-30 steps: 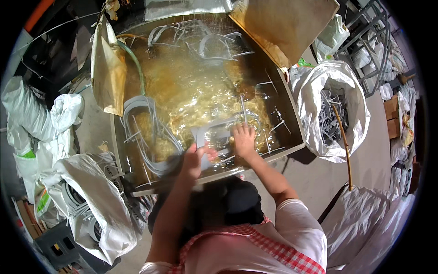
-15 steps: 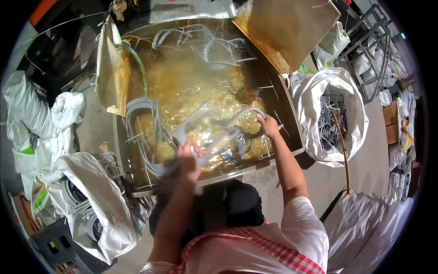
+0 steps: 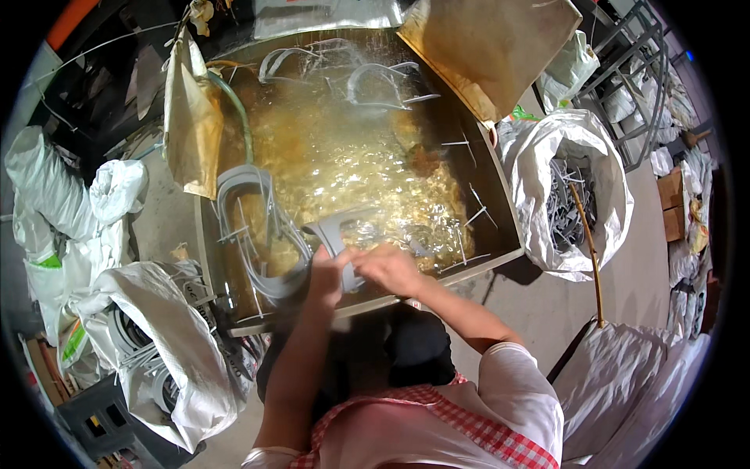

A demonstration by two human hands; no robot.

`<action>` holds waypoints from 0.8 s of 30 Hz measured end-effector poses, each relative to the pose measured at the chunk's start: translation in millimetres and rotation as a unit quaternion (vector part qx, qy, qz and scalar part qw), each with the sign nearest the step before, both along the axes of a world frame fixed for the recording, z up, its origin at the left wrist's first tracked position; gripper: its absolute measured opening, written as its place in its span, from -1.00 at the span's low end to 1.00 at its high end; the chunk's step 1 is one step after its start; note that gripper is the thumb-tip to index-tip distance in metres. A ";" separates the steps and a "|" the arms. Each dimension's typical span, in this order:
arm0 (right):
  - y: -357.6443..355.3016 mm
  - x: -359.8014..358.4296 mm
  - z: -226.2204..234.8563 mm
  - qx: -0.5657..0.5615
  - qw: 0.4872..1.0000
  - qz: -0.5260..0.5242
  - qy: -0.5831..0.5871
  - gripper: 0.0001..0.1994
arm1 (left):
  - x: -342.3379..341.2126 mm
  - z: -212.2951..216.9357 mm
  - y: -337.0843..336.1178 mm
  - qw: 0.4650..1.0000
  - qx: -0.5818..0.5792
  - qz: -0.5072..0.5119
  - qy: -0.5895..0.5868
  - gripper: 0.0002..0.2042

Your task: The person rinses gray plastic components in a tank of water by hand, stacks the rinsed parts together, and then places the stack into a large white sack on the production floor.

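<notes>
At the near side of a water-filled tub point(image 3: 500, 262), my left hand point(image 3: 326, 275) is closed around a bent grey plastic strip point(image 3: 331, 234). The strip curves up out of my grip over the water. My right hand point(image 3: 388, 268) touches the left one, its fingers pinched together beside the strip; what lies between them is hidden. To the left of my hands, a coil of grey strip point(image 3: 244, 178) stands in the water, with thin pale loops around it. Several more looped strips point(image 3: 376, 72) lie at the tub's far end.
A green hose point(image 3: 238, 105) dips into the tub at the far left. Brownish boards point(image 3: 488, 47) lean at its far corners. On the right stands a white sack point(image 3: 609, 164) of grey scraps with a stick point(image 3: 586, 242); another white sack point(image 3: 187, 352) holds coiled strips at the left.
My right hand has moved left and nearer, from the tub's right side to beside my left hand. The wide strip loop between my hands has drawn together. My left hand has barely moved.
</notes>
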State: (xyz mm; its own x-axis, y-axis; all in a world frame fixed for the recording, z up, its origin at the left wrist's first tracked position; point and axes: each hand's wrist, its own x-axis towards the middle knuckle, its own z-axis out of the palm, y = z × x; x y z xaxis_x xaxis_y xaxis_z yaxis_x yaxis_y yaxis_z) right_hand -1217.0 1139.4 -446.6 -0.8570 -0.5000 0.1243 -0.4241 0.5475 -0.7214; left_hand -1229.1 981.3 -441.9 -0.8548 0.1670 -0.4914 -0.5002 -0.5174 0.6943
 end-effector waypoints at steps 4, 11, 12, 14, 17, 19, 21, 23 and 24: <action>30.2 -33.0 -45.0 -0.169 0.883 -0.416 -0.136 -0.77 | 2.9 7.6 -13.3 0.998 -0.058 -0.032 0.023 -0.65; 101.2 -63.6 -142.3 -0.208 0.756 -0.273 -0.558 -0.24 | -1.4 48.1 -47.5 0.990 -0.104 -0.090 0.019 -0.67; 95.9 -63.1 -147.6 -0.262 0.735 -0.269 -0.565 -0.23 | -0.3 51.2 -50.7 0.993 -0.085 -0.080 0.012 -0.69; 74.9 -66.4 -143.0 -0.344 0.679 -0.258 -0.595 -0.25 | 8.3 56.2 -63.3 0.994 -0.085 -0.070 0.025 -0.66; 58.6 -69.3 -141.1 -0.541 0.523 -0.300 -0.587 -0.46 | 12.1 70.1 -70.3 0.993 -0.047 -0.091 0.053 -0.64; 63.1 -79.6 -148.6 -0.553 0.538 -0.351 -0.531 -0.45 | 10.9 72.3 -74.7 0.990 -0.013 -0.106 0.089 -0.64; 78.5 -83.3 -151.3 -0.589 0.552 -0.353 -0.474 -0.50 | 8.0 67.7 -81.5 0.984 0.018 -0.110 0.141 -0.65; 94.2 -87.1 -135.5 -0.634 0.560 -0.316 -0.429 -0.65 | 3.8 66.6 -77.4 0.993 -0.071 -0.034 0.093 -0.67; 97.2 -89.2 -120.9 -0.653 0.559 -0.303 -0.411 -0.69 | 2.9 65.4 -76.7 0.991 -0.114 0.006 0.067 -0.68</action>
State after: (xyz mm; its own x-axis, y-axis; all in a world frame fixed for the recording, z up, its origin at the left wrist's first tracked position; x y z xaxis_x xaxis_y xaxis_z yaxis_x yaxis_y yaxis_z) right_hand -1306.3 1236.6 -567.4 -0.8556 -0.0300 -0.5167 0.3234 -0.8105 -0.4884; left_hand -1226.2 904.6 -376.4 -0.9162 0.0539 -0.3970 -0.3901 -0.3453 0.8536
